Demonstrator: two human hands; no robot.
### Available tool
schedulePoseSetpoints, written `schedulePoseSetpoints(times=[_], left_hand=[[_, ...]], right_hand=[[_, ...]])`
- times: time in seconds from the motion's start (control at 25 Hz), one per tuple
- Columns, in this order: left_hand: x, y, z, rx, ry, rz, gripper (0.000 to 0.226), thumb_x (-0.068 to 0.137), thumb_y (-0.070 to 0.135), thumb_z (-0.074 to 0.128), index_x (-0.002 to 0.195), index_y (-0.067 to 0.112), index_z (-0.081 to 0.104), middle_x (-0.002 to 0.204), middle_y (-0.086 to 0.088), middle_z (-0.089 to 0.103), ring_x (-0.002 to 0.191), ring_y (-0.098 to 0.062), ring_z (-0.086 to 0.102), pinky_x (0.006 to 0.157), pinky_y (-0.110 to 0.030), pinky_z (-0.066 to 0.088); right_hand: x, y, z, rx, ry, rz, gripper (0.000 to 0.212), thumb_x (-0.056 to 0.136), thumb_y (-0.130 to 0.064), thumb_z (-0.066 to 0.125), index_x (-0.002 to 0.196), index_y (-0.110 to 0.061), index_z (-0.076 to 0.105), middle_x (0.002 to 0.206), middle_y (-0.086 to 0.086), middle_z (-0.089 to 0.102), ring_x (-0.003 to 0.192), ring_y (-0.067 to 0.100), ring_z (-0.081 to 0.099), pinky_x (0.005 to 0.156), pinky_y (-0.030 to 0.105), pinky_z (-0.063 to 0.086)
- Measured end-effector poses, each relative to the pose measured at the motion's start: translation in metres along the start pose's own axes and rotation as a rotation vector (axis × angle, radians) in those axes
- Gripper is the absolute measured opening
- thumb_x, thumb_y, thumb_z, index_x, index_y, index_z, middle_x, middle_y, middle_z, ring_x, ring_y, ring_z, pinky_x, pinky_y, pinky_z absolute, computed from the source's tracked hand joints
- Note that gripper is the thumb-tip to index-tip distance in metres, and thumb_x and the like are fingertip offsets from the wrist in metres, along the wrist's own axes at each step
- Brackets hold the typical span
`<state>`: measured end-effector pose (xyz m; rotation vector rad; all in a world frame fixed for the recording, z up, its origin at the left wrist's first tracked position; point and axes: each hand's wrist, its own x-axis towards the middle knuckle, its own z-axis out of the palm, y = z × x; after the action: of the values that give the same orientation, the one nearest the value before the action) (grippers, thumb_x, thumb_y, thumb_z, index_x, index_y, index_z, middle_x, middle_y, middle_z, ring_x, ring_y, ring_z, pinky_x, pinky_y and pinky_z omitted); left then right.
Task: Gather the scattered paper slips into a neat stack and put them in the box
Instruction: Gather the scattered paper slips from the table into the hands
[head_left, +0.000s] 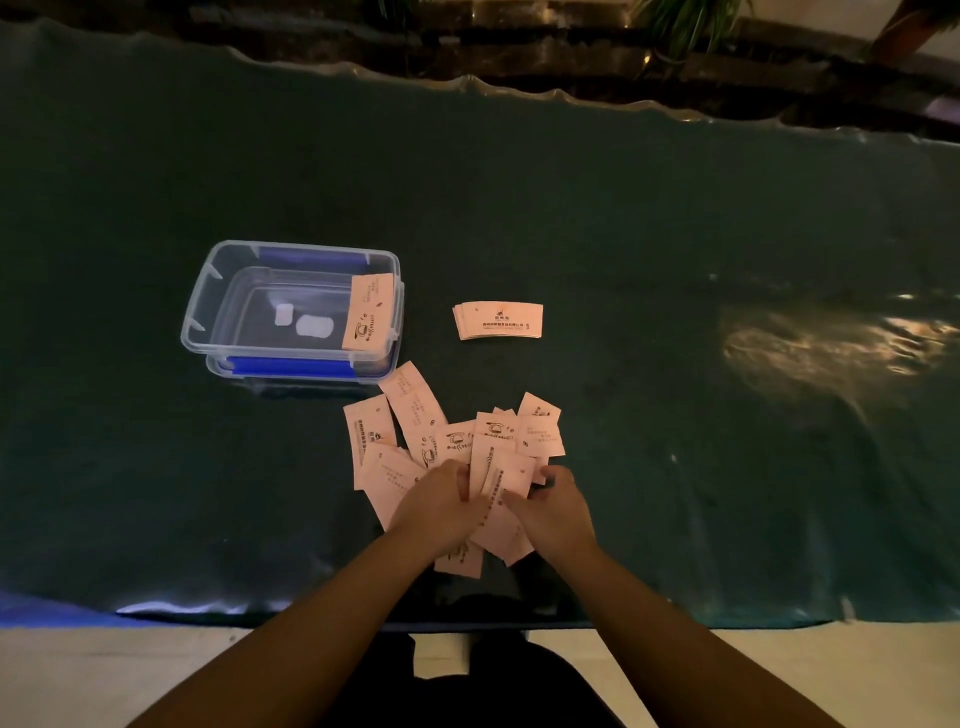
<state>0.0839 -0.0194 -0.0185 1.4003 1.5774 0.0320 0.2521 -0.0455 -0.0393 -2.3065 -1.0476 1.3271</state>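
Pinkish paper slips (415, 441) lie mostly loose just right of & nearer than the clear box (208, 291), left hand (441, 504) & right hand (558, 512) both pinching some, w/ one slip in box, small neat stack (498, 320) further right, bulk left.

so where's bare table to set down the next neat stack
Free: right of the small stack, and the gap between it and the box. Left of the loose slips, below the box, is bare too. Crowded: around both hands.
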Motion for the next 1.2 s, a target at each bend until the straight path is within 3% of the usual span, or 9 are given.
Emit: schedulePoseSetpoints(times=[0.12,0.24,0.48,0.64,0.76,0.84,1.0,1.08,1.2], left_hand=[[0.009,0.009,0.000,-0.009,0.036,-0.060,0.026,0.100,0.035,0.056,0.123,0.026,0.062,0.103,0.016,0.065,0.077,-0.001,0.059,0.060,-0.025,0.046],[0.014,0.015,0.003,-0.041,0.092,-0.080,0.009,0.101,0.027,0.057,0.108,0.030,0.061,0.110,0.009,0.067,0.082,-0.004,0.060,0.070,-0.028,0.050],[0.018,0.018,0.004,-0.099,0.100,-0.031,0.013,0.102,0.023,0.057,0.093,0.032,0.058,0.102,0.009,0.065,0.092,-0.009,0.063,0.075,-0.029,0.049],[0.022,0.018,-0.005,-0.137,0.065,0.056,0.018,0.104,0.020,0.057,0.097,0.036,0.058,0.114,0.011,0.062,0.097,-0.003,0.056,0.072,-0.017,0.037],[0.024,0.021,-0.013,-0.124,0.023,0.086,0.021,0.106,0.019,0.052,0.107,0.036,0.064,0.128,0.009,0.063,0.111,-0.009,0.055,0.078,-0.021,0.044],[0.028,0.023,-0.019,-0.088,-0.011,0.100,0.026,0.107,0.019,0.051,0.120,0.031,0.070,0.141,0.006,0.062,0.124,-0.016,0.057,0.096,-0.032,0.049],[0.031,0.029,-0.029,-0.063,-0.099,0.155,0.030,0.105,0.019,0.055,0.128,0.030,0.071,0.142,0.005,0.064,0.119,-0.015,0.058,0.093,-0.031,0.046],[0.031,0.033,-0.029,-0.117,-0.075,0.144,0.029,0.103,0.017,0.058,0.127,0.030,0.071,0.136,0.007,0.065,0.113,-0.011,0.057,0.083,-0.025,0.047],[0.032,0.041,-0.024,-0.318,0.007,0.077,0.020,0.104,0.020,0.060,0.115,0.030,0.073,0.123,0.007,0.072,0.107,-0.015,0.068,0.087,-0.033,0.058]], right_hand=[[0.005,-0.005,-0.001,0.056,0.018,0.035,0.037,0.086,-0.031,0.083,0.111,-0.031,0.055,0.095,-0.021,0.059,0.079,-0.002,0.058,0.058,0.020,0.043],[0.009,-0.009,-0.004,0.074,0.016,0.051,0.023,0.090,-0.023,0.082,0.095,-0.031,0.061,0.093,-0.016,0.064,0.079,0.000,0.059,0.060,0.020,0.044],[0.005,-0.010,-0.012,0.173,-0.026,0.070,0.014,0.097,-0.019,0.074,0.107,-0.019,0.064,0.116,0.002,0.069,0.109,0.026,0.068,0.096,0.046,0.061],[0.001,-0.011,-0.031,0.231,0.007,0.012,0.017,0.099,-0.014,0.071,0.114,-0.015,0.064,0.120,0.005,0.071,0.110,0.026,0.070,0.096,0.052,0.061],[-0.003,-0.017,-0.053,0.093,0.054,-0.135,0.011,0.103,-0.015,0.066,0.111,-0.021,0.065,0.109,0.001,0.074,0.100,0.022,0.073,0.082,0.044,0.064],[-0.003,-0.020,-0.066,-0.025,-0.009,-0.279,0.015,0.105,-0.015,0.063,0.114,-0.026,0.067,0.110,-0.003,0.073,0.102,0.019,0.071,0.072,0.034,0.059],[0.005,-0.027,-0.073,-0.326,-0.116,-0.525,0.026,0.107,-0.020,0.060,0.131,-0.023,0.070,0.129,-0.001,0.069,0.119,0.013,0.055,0.082,0.018,0.042],[0.006,-0.033,-0.069,-0.437,-0.132,-0.610,0.035,0.109,-0.023,0.058,0.143,-0.021,0.064,0.137,0.001,0.067,0.129,0.016,0.048,0.092,0.024,0.041],[0.008,-0.037,-0.059,-0.503,-0.172,-0.637,0.041,0.110,-0.025,0.056,0.150,-0.023,0.057,0.144,0.001,0.061,0.135,0.022,0.045,0.109,0.042,0.042]])
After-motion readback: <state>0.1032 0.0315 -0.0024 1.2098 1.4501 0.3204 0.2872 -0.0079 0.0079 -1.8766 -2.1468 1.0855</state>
